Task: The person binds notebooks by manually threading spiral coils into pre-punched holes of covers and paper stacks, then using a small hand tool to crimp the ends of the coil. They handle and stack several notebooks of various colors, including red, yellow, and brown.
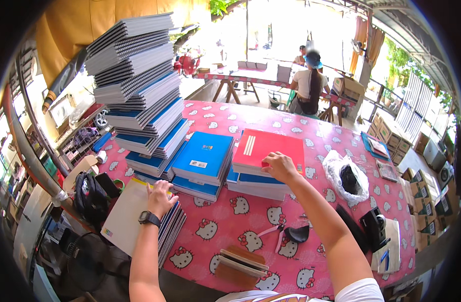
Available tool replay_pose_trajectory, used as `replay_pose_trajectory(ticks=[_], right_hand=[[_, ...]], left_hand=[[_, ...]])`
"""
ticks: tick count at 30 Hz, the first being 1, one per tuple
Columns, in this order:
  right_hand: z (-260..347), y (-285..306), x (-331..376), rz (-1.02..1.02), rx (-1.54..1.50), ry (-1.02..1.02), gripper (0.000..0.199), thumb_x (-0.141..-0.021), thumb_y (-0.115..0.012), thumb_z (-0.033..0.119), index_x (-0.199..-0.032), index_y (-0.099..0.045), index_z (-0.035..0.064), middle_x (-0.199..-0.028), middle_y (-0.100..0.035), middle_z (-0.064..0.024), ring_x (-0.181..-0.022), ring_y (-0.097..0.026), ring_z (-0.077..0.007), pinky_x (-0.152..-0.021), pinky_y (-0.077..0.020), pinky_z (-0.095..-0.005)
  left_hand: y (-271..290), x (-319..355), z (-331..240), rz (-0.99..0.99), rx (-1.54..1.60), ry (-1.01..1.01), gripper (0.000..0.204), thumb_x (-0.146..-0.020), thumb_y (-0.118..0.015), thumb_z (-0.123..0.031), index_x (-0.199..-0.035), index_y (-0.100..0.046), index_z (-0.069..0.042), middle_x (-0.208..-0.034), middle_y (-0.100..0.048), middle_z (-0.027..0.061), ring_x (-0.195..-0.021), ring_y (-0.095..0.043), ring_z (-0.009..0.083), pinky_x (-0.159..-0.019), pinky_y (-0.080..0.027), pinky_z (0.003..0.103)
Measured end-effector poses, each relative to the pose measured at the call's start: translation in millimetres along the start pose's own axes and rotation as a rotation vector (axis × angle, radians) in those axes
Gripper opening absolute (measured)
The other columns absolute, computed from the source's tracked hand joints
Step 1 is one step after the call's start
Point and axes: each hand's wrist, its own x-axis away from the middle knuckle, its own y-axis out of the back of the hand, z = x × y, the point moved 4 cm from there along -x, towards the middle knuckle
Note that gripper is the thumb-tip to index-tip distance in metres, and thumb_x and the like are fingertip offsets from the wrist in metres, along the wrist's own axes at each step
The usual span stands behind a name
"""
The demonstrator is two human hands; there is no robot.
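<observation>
The left hand [161,197] lies flat, fingers spread, on a white-covered notebook [127,214] that tops a low stack at the table's near left corner; it grasps nothing, only presses down. A black watch [149,218] sits on that wrist.

The right hand [280,167] rests on the near right corner of a red notebook [268,147], fingers curled over its edge; whether it grips or merely touches cannot be told. The red notebook tops a short stack of blue ones at the table's middle.

At 9 o'clock from the red notebook, just beside it, is a blue stack [204,161]. At 10 o'clock from that rises a tall pile [140,80] of spiral notebooks, grey above, blue below, leaning slightly.

The table [331,136] wears a pink cloth with white cartoon cats. At 6 o'clock from the right hand lie pink-handled pliers [272,232], and nearer the edge a brown block [239,262]. At 3 o'clock from the right hand sits a clear bag [347,177] with something dark inside. At 5 o'clock, near the right edge, is a black tape dispenser [374,226].

A black bag [91,197] hangs off the table's left side. At 12 o'clock, well apart, a person [309,85] sits at another table.
</observation>
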Motion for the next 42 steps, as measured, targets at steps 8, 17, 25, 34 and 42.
replay_pose_trajectory(ticks=[8,17,25,34,42], right_hand=[[-4.0,3.3,-7.2,0.060,-0.076,0.033,0.024,-0.077,-0.068,0.033,-0.091,-0.067,0.0133,-0.095,-0.064,-0.0038,-0.097,-0.059,-0.0232,-0.082,-0.0488,-0.0374],[4.1,0.0,-4.5,0.042,0.045,-0.014,0.033,-0.075,-0.069,0.038,-0.094,-0.064,0.0105,-0.098,-0.062,-0.0052,-0.098,-0.059,-0.0242,-0.083,-0.0492,-0.0363],[24.5,10.0,-9.2,0.020,0.076,-0.107,0.038,-0.079,-0.065,0.041,-0.092,-0.062,0.0058,-0.098,-0.062,-0.0093,-0.097,-0.060,-0.0247,-0.082,-0.0502,-0.0373],[38.3,64.0,25.3,-0.269,-0.003,0.018,0.012,-0.088,-0.048,0.014,-0.089,-0.057,0.0065,-0.077,-0.062,-0.0116,-0.075,-0.063,-0.0270,-0.062,-0.0508,-0.0419],[142.6,78.9,163.7,-0.017,-0.390,0.490,0.049,-0.081,-0.065,0.031,-0.123,-0.052,0.0078,-0.114,-0.055,-0.0133,-0.108,-0.051,-0.0237,-0.096,-0.0366,-0.0406]], left_hand=[[-41.0,-68.5,-101.4,0.054,0.693,-0.111,0.038,-0.078,-0.054,-0.003,-0.116,-0.059,0.000,-0.108,-0.063,0.0132,-0.105,-0.055,0.0286,-0.088,-0.044,0.034],[-56.1,-118.1,-152.1,0.577,0.998,0.253,0.050,-0.068,-0.047,0.006,-0.118,-0.056,0.007,-0.112,-0.062,0.0153,-0.101,-0.059,0.0200,-0.077,-0.048,0.025],[-26.7,-123.7,-189.3,0.437,1.556,0.308,0.033,-0.076,-0.055,-0.004,-0.108,-0.061,0.004,-0.093,-0.065,0.0065,-0.082,-0.061,0.0132,-0.073,-0.046,0.024],[-15.1,-82.4,-188.7,0.447,2.066,0.341,0.057,-0.090,-0.051,-0.045,-0.124,-0.045,0.001,-0.110,-0.060,0.0124,-0.100,-0.059,0.0203,-0.084,-0.047,0.035],[36.2,51.2,-157.9,0.226,1.675,0.348,0.032,-0.084,-0.057,-0.002,-0.114,-0.050,0.002,-0.105,-0.061,0.0083,-0.092,-0.060,0.0163,-0.084,-0.047,0.031]])
